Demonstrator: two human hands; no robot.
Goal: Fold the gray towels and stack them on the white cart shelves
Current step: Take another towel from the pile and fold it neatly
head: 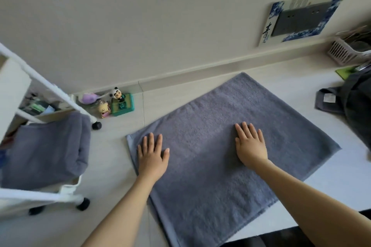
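We see one gray towel spread flat on the white table, its near end hanging over the table's near edge. Our left hand lies flat near the towel's left edge, and our right hand lies flat at its middle; both have straight fingers and grip nothing. A second gray towel, folded, sits on a shelf of the white cart at the left. Another gray cloth with a white label lies at the far right beside a dark bundle. Three small toy figures stand by the far wall, which carries a blue-and-white plaque. A slatted basket sits far right.
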